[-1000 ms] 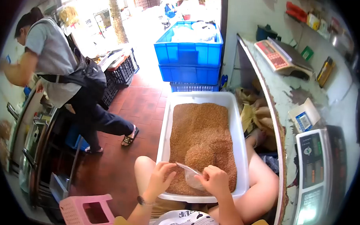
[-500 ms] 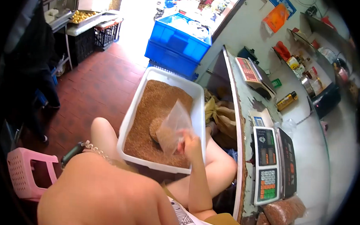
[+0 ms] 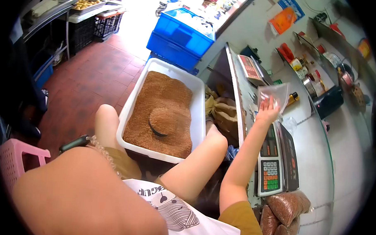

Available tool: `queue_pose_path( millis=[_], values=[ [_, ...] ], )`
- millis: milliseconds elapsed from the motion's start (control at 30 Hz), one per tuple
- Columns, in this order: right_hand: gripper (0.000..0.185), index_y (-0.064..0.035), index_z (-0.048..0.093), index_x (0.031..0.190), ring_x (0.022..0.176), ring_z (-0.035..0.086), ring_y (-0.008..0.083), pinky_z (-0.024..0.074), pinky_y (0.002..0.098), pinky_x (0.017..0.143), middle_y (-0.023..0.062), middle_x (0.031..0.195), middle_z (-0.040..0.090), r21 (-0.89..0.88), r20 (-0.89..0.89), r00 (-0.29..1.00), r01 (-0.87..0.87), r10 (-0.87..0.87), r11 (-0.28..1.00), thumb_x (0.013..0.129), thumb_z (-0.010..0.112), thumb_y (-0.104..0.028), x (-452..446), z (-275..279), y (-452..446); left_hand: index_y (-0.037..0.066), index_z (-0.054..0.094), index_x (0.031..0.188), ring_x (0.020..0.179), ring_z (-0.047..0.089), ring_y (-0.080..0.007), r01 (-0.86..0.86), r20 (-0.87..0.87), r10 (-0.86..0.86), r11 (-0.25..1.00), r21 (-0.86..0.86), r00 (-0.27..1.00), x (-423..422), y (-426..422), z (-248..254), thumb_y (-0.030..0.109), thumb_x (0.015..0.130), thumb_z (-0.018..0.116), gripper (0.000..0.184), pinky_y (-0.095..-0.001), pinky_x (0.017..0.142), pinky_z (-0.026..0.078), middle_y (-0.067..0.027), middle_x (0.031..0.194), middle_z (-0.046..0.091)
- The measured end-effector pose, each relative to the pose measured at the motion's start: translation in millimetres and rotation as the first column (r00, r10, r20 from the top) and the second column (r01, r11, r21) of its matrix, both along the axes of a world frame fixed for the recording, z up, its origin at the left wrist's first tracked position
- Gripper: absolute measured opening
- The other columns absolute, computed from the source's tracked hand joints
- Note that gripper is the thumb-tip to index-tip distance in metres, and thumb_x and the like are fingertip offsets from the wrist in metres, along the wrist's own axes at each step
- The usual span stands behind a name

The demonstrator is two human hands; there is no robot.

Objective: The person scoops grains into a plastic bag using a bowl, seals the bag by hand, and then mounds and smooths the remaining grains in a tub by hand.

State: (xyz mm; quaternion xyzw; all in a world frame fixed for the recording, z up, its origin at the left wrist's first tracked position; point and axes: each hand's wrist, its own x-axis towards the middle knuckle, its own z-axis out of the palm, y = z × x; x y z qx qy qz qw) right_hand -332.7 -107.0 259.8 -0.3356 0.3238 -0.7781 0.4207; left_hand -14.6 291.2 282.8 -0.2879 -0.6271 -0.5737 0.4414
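Observation:
My right hand point(image 3: 267, 111) is raised over the counter on the right. A clear plastic bag point(image 3: 276, 95) is at its fingertips; the fingers look fairly straight, and the thumb's grip is partly hidden. Between my knees stands a white tub point(image 3: 197, 138) filled with reddish-brown grains point(image 3: 168, 90). Sunk in them is a dark-rimmed round scoop or bowl point(image 3: 155, 131), heaped with the same grains. My bare left arm or shoulder point(image 3: 86, 192) fills the lower left, but my left hand is out of sight.
On the counter are a digital scale point(image 3: 271, 174), another scale point(image 3: 252, 68) and filled bags point(image 3: 288, 206). Blue crates point(image 3: 182, 32) stand beyond the tub. A pink stool point(image 3: 14, 157) is at left, near another person's dark-clothed legs point(image 3: 21, 91). Brown sacks point(image 3: 223, 114) sit beneath the counter.
My right hand has moved with the plastic bag from above the tub up and right, over the counter. The heaped scoop or bowl in the grains is now uncovered.

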Motion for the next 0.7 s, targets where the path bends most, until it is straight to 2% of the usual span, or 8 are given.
queue_pose_path(
  millis=[100, 200, 367, 433, 500, 567, 600, 700],
  values=[
    [0.051, -0.0062, 0.036, 0.143, 0.106, 0.063, 0.0274, 0.0485, 0.0401, 0.086, 0.0076, 0.146, 0.047, 0.252, 0.365, 0.931, -0.103, 0.004, 0.962, 0.1, 0.04, -0.033, -18.1, -28.8, -36.5, -0.001, 0.051, 0.082, 0.047, 0.05, -0.0313, -0.013, 0.023, 0.013, 1.0, 0.015, 1.0, -3.1, 9.2, 2.4, 0.013, 0.092, 0.053, 0.018, -0.0414, 0.047, 0.041, -0.0178, 0.061, 0.054],
    [0.052, -0.0006, 0.034, 0.142, 0.107, 0.062, 0.0299, 0.0486, 0.043, 0.088, 0.0094, 0.152, 0.038, 0.169, 0.354, 0.914, -0.272, 0.2, 0.947, 0.097, 0.042, -0.025, 10.3, -52.6, -29.9, 0.0, 0.051, 0.077, 0.047, 0.051, -0.0324, -0.029, 0.036, 0.028, 0.999, 0.038, 0.999, -4.1, 13.5, 8.0, 0.011, 0.092, 0.053, 0.019, -0.0418, 0.048, 0.042, -0.0187, 0.061, 0.054],
    [0.045, 0.0001, 0.04, 0.136, 0.114, 0.059, 0.0334, 0.0501, 0.0465, 0.091, 0.0155, 0.144, 0.048, 0.257, 0.143, 0.848, -0.529, 0.51, 0.809, 0.095, 0.046, -0.016, 105.1, -82.3, 13.5, 0.001, 0.06, 0.082, 0.052, 0.06, -0.0324, -0.241, -0.07, 0.237, 0.969, -0.052, 0.969, 8.1, -17.4, 35.7, 0.006, 0.091, 0.054, 0.012, -0.0428, 0.052, 0.051, -0.0225, 0.066, 0.063],
    [0.055, -0.0044, 0.039, 0.144, 0.116, 0.055, 0.0277, 0.0357, 0.0439, 0.105, 0.0119, 0.147, 0.045, 0.324, 0.066, 0.799, -0.584, 0.598, 0.745, 0.093, 0.051, -0.023, 141.8, -106.7, 17.9, 0.001, 0.062, 0.092, 0.054, 0.06, -0.0258, -0.417, -0.197, 0.402, 0.908, -0.037, 0.894, 2.6, -49.4, 29.6, 0.011, 0.094, 0.049, 0.016, -0.0401, 0.054, 0.051, -0.0177, 0.07, 0.065],
    [0.041, -0.0077, 0.059, 0.128, 0.115, 0.053, 0.0252, 0.0314, 0.0411, 0.106, 0.0081, 0.138, 0.052, 0.398, -0.05, 0.831, -0.491, 0.553, 0.775, 0.091, 0.051, -0.024, 180.6, -131.2, 25.4, -0.003, 0.061, 0.105, 0.06, 0.059, -0.0214, -0.722, -0.161, 0.742, 0.67, 0.169, 0.651, 3.7, -73.6, 7.7, 0.021, 0.098, 0.042, 0.031, -0.0363, 0.06, 0.049, -0.0134, 0.075, 0.064],
    [0.034, -0.0042, 0.069, 0.113, 0.114, 0.055, 0.0253, 0.0353, 0.0384, 0.105, 0.0134, 0.123, 0.063, 0.315, -0.194, 0.857, -0.406, 0.477, 0.858, 0.091, 0.05, -0.022, 209.2, -179.4, 14.7, -0.007, 0.06, 0.118, 0.065, 0.058, -0.0171, -0.941, 0.061, 0.974, 0.194, 0.276, 0.219, 5.9, -127.6, -33.9, 0.031, 0.102, 0.035, 0.048, -0.0326, 0.066, 0.048, -0.009, 0.08, 0.064],
    [0.033, -0.0025, 0.07, 0.106, 0.111, 0.058, 0.025, 0.0389, 0.0376, 0.102, 0.0147, 0.119, 0.065, 0.307, -0.37, 0.801, -0.372, 0.47, 0.876, 0.092, 0.048, -0.023, 214.4, -198.4, 17.7, -0.003, 0.067, 0.108, 0.073, 0.06, -0.0169, -0.972, 0.173, 0.965, -0.217, 0.09, -0.199, 6.0, -169.8, -63.4, 0.027, 0.103, 0.037, 0.042, -0.0315, 0.069, 0.049, -0.0088, 0.084, 0.065],
    [0.027, -0.0075, 0.07, 0.096, 0.101, 0.057, 0.0336, 0.0459, 0.043, 0.089, 0.0141, 0.105, 0.062, 0.127, -0.91, 0.394, -0.031, 0.129, 0.991, 0.094, 0.048, -0.025, 223.3, -261.0, 29.8, 0.001, 0.069, 0.095, 0.084, 0.064, -0.0273, -0.858, 0.344, 0.79, -0.499, -0.12, -0.508, 2.0, -266.0, -184.1, 0.009, 0.092, 0.055, 0.016, -0.0394, 0.079, 0.05, -0.0137, 0.093, 0.069]
  ],
)
